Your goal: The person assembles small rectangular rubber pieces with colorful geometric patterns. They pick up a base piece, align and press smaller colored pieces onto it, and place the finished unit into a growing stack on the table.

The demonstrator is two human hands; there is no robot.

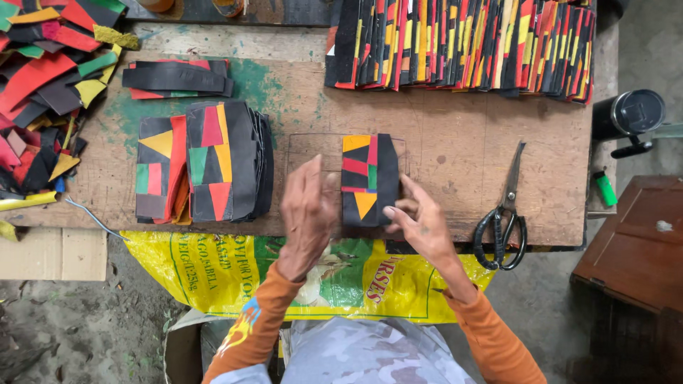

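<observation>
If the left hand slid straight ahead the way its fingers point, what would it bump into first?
Probably nothing close. The left hand points up the bare wooden board, just left of the patchwork piece. Going on, it would likely first meet the row of stacked colourful pieces at the far edge, though its exact line is uncertain.

The patchwork piece between my left hand and my right hand is mostly black, with an orange patch on top, red stripes, a small green square and an orange triangle below. Left of my left hand, the stack of pieces shows black with red, green and yellow triangles. Right of my right hand the scissors have black handles, and below my wrists the sack is yellow with green and red print.
</observation>
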